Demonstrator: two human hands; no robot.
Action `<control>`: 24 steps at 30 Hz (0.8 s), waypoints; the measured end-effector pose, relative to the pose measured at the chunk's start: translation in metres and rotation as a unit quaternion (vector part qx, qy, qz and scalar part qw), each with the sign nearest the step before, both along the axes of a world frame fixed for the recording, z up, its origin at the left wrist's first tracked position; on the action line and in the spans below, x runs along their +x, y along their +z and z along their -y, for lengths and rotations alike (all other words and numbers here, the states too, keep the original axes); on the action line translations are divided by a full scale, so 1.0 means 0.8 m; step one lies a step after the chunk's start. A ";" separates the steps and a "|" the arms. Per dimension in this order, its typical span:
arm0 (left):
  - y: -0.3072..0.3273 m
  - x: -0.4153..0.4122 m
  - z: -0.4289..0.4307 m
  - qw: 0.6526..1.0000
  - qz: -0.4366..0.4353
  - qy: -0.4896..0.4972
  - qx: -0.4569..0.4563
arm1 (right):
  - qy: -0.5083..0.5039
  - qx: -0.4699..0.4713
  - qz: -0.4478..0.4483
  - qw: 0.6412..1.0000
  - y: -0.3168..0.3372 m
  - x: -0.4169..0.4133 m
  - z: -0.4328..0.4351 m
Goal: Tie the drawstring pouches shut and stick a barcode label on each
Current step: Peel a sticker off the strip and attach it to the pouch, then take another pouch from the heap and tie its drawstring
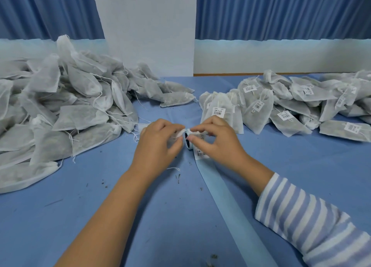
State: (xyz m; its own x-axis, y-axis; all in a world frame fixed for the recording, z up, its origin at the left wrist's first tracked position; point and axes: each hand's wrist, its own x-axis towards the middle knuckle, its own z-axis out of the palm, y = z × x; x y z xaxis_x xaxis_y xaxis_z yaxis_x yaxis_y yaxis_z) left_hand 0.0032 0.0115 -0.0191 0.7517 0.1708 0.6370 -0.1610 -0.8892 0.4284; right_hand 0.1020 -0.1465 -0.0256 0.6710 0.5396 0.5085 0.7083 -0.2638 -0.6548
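At the table's middle, my left hand (158,144) has its fingers curled round a white drawstring pouch (174,139), which is mostly hidden beneath the hand. A small roll of barcode labels (188,141) with a dark core sits between my two hands. My right hand (217,141) pinches at the roll's top with thumb and forefinger. One printed label (201,153) shows on the light-blue backing strip (226,204), which trails from the roll toward me. Whether a label is peeled off I cannot tell.
A large heap of unlabelled pouches (60,110) with loose strings fills the left of the blue table (100,216). Labelled pouches (285,106) lie piled at the right. Small dark crumbs dot the cloth. A white pillar and blue curtains stand behind.
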 end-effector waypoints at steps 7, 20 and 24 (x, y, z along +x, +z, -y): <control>0.007 -0.006 0.004 1.000 0.003 -0.008 -0.011 | 0.050 0.045 -0.117 0.991 0.013 -0.018 -0.005; 0.023 -0.015 0.017 0.933 -0.134 -0.150 -0.298 | 0.135 0.091 -0.280 0.946 0.037 -0.018 0.008; 0.031 -0.016 0.016 0.866 -0.114 -0.218 -0.435 | 0.106 0.129 -0.203 0.965 0.031 -0.017 0.005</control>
